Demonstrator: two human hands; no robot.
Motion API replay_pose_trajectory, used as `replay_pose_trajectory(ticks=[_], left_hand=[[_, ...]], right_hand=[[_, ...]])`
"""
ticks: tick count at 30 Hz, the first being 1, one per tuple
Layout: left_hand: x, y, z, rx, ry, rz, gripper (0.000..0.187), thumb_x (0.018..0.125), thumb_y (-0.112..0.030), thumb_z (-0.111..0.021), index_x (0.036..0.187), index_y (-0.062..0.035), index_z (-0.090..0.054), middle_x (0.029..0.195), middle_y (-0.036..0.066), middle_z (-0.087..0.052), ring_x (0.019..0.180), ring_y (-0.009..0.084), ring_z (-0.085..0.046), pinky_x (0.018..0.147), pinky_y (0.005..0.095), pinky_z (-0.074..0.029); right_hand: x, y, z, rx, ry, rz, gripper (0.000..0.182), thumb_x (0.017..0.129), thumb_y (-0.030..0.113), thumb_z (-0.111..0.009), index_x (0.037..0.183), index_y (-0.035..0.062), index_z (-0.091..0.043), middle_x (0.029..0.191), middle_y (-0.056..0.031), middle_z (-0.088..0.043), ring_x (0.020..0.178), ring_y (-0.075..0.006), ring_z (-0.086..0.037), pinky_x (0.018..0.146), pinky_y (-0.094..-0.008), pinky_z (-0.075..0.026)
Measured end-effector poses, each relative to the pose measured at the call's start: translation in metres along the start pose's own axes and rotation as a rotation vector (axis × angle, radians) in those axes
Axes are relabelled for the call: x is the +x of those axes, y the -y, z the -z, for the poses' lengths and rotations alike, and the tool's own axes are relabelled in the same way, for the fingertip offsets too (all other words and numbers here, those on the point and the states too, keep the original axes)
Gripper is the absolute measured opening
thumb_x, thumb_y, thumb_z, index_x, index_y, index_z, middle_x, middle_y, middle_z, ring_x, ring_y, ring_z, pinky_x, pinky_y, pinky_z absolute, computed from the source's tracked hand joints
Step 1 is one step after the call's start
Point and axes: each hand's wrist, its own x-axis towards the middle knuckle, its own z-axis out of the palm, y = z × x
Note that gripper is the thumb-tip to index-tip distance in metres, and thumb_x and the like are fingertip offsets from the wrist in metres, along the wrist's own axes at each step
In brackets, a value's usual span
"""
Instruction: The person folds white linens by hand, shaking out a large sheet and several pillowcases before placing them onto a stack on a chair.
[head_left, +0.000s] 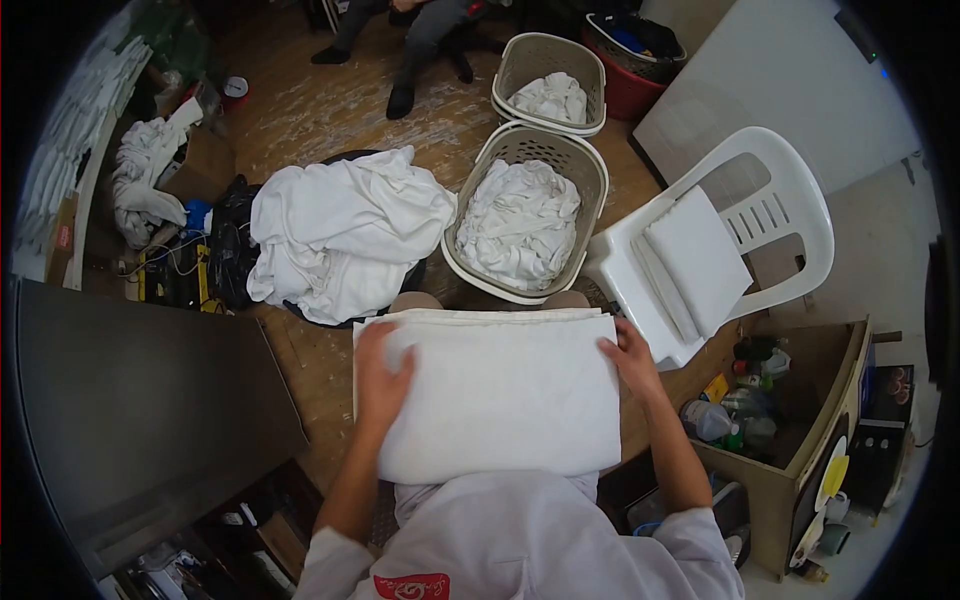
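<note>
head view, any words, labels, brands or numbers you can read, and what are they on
None can be read.
Red patch on the person's white garment: pale marking, too blurred.
Bottles in the cardboard box: labels too small.
Round dial on the floor: markings too small.
Dark box at right: print unreadable.

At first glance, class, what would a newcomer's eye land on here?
A folded white cloth fills the centre, lying across the person's lap with the left hand flat on it and the right hand at its edge. Beyond it stands a laundry basket of crumpled white linen.
</note>
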Motion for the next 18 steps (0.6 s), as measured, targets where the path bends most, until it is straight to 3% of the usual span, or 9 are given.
replay_pose_trajectory(ticks=[2, 5, 7, 8, 10, 12, 14, 16, 18], left_hand=[[0.04, -0.048, -0.031, -0.086, 0.222, -0.172, 0.059, 0.073, -0.018, -0.077, 0.124, -0.0032, -0.051, 0.13, 0.018, -0.049, 0.122, 0.0377, -0.045, 0.107, 0.0451, -0.031], [0.06, -0.07, -0.043, -0.076, 0.4, -0.365, 0.072, 0.069, -0.03, -0.081, 0.129, -0.0067, -0.05, 0.124, 0.015, -0.056, 0.119, 0.0363, -0.049, 0.11, 0.0473, -0.027], [0.061, -0.063, -0.026, 0.088, 0.945, -0.451, 0.068, 0.067, -0.039, -0.08, 0.123, -0.0095, -0.055, 0.107, 0.012, -0.065, 0.109, 0.0312, -0.056, 0.11, 0.0491, -0.026], [0.06, -0.065, -0.006, 0.248, 1.018, -0.449, 0.061, 0.067, -0.041, -0.079, 0.116, -0.0104, -0.059, 0.099, 0.01, -0.066, 0.104, 0.0289, -0.058, 0.109, 0.0497, -0.027], [0.052, -0.056, 0.046, 0.374, 1.01, -0.447, 0.041, 0.067, -0.039, -0.079, 0.095, -0.011, -0.066, 0.085, 0.008, -0.066, 0.093, 0.0253, -0.061, 0.107, 0.0522, -0.029], [0.054, -0.026, 0.084, 0.323, 0.938, -0.33, 0.036, 0.07, -0.032, -0.078, 0.096, -0.0094, -0.067, 0.086, 0.008, -0.067, 0.088, 0.0226, -0.061, 0.1, 0.0441, -0.036], [0.07, 0.0, 0.099, 0.322, 0.91, -0.272, 0.032, 0.073, -0.029, -0.077, 0.096, -0.0082, -0.068, 0.086, 0.008, -0.067, 0.087, 0.0186, -0.061, 0.097, 0.0395, -0.039], [0.087, 0.04, 0.085, -0.044, 0.908, 0.155, 0.032, 0.081, -0.03, -0.073, 0.097, -0.003, -0.066, 0.081, 0.006, -0.065, 0.08, 0.0125, -0.057, 0.081, 0.0299, -0.044], [0.093, 0.073, 0.065, -0.105, 0.89, 0.22, 0.032, 0.084, -0.033, -0.07, 0.094, -0.0028, -0.067, 0.077, 0.003, -0.063, 0.075, 0.0104, -0.053, 0.075, 0.0271, -0.043]], right_hand=[[0.009, 0.025, -0.013, -0.002, 0.025, 0.08, 0.038, 0.085, 0.011, -0.068, 0.118, -0.001, -0.054, 0.096, -0.0051, -0.064, 0.086, -0.0103, -0.058, 0.074, -0.0235, -0.048], [-0.021, 0.09, -0.009, -0.209, 0.528, 0.301, 0.035, 0.08, 0.009, -0.072, 0.111, -0.0006, -0.059, 0.097, -0.0055, -0.065, 0.089, -0.0147, -0.062, 0.077, -0.0277, -0.049], [-0.049, 0.121, 0.009, -0.189, 0.852, 0.514, 0.031, 0.077, 0.01, -0.075, 0.105, 0.0004, -0.063, 0.096, -0.0079, -0.066, 0.089, -0.0186, -0.063, 0.078, -0.0302, -0.049], [-0.057, 0.128, 0.017, -0.136, 0.979, 0.584, 0.028, 0.076, 0.008, -0.075, 0.101, -0.0001, -0.065, 0.096, -0.0105, -0.067, 0.088, -0.0203, -0.065, 0.078, -0.0316, -0.049], [-0.063, 0.109, 0.034, 0.027, 0.865, 0.57, 0.028, 0.075, 0.009, -0.075, 0.1, 0.0006, -0.065, 0.096, -0.0102, -0.067, 0.088, -0.0203, -0.064, 0.079, -0.0312, -0.049], [-0.066, 0.071, 0.049, 0.202, 0.499, 0.392, 0.029, 0.072, 0.007, -0.076, 0.097, 0.0013, -0.063, 0.099, -0.0081, -0.064, 0.09, -0.0187, -0.062, 0.08, -0.0301, -0.048], [-0.034, 0.072, 0.026, 0.171, 0.213, 0.272, 0.036, 0.074, 0.005, -0.073, 0.107, 0.0024, -0.057, 0.1, -0.0037, -0.059, 0.09, -0.0121, -0.057, 0.081, -0.0268, -0.047], [0.011, 0.039, 0.01, 0.263, 0.196, -0.055, 0.031, 0.082, 0.005, -0.066, 0.111, 0.0043, -0.056, 0.1, -0.0029, -0.06, 0.091, -0.0116, -0.056, 0.081, -0.0264, -0.046], [0.052, -0.018, 0.0, 0.037, 0.176, -0.029, 0.032, 0.087, 0.009, -0.065, 0.117, 0.0029, -0.054, 0.101, -0.0045, -0.061, 0.088, -0.0117, -0.056, 0.078, -0.0262, -0.047]])
